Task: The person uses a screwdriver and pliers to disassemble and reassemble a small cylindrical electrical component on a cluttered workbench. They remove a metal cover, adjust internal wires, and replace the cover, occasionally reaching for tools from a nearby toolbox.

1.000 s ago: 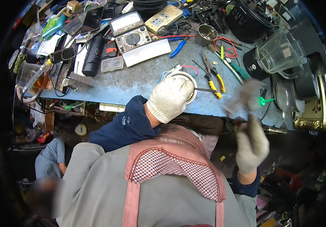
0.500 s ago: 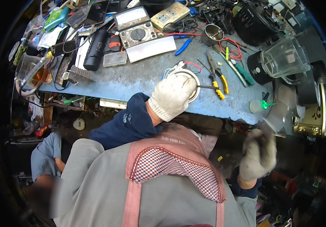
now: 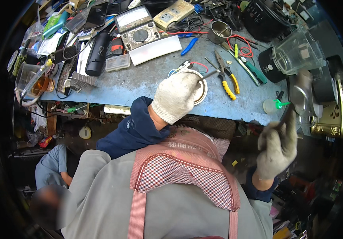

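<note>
My left hand [image 3: 175,95], in a white knitted glove, is closed around a dark metal rod [image 3: 208,75] that pokes out to the right. It rests over a round white-rimmed part [image 3: 201,92] on the bench; the glove hides most of that part. Thin wires [image 3: 185,65] come out behind it. My right hand [image 3: 277,149], gloved too, is off the bench's front edge at the right. It grips the dark handle of a hammer [image 3: 302,89], whose metal head is raised and somewhat blurred. Right of the rod lie yellow-handled pliers [image 3: 228,81].
A multimeter [image 3: 141,35], blue-handled pliers [image 3: 189,46], a metal cup [image 3: 219,32] and a green screwdriver [image 3: 255,73] lie farther back. A blender jug [image 3: 299,51] and a green-capped bottle [image 3: 273,106] stand at right. Another person [image 3: 52,167] is at lower left.
My right hand has risen, lifting the hammer up and to the right. The rod in my left hand now slants upward to the right; before it was nearly level. The view has shifted slightly.
</note>
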Tool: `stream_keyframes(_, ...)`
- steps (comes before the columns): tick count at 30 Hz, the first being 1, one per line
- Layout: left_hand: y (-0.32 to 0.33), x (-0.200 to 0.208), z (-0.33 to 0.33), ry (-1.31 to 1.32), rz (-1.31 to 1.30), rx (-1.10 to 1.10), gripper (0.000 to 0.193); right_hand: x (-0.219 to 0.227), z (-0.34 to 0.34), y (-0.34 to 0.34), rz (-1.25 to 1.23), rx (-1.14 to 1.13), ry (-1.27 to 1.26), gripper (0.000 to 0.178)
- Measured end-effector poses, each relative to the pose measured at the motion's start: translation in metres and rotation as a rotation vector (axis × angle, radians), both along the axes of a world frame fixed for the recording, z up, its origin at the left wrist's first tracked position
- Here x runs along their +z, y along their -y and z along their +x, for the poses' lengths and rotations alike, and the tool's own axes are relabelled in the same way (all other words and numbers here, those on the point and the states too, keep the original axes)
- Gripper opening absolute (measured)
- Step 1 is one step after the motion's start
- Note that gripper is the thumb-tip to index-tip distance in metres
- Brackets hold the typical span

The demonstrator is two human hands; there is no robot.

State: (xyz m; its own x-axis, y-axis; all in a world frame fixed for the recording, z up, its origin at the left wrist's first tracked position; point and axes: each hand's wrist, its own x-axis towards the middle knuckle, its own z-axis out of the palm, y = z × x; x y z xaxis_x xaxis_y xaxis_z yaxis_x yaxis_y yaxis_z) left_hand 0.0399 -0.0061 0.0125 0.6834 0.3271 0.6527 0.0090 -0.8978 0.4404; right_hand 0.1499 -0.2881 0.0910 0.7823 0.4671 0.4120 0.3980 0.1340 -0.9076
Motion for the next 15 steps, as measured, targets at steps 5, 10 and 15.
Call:
stream_keyframes(5, -0.003, -0.006, -0.001, -0.035, -0.039, -0.026, 0.04, 0.007, -0.012, -0.004, -0.193, -0.03, 0.023, 0.062)
stream_keyframes(10, -0.002, -0.005, 0.001, 0.033, -0.007, -0.053, 0.029, 0.045, -0.007, -0.017, -0.542, 0.131, 0.456, 0.067)
stream_keyframes(15, 0.001, -0.004, -0.004, 0.013, -0.03, -0.029, 0.026, 0.054, 0.0, -0.011, -0.384, 0.173, 0.413, 0.068)
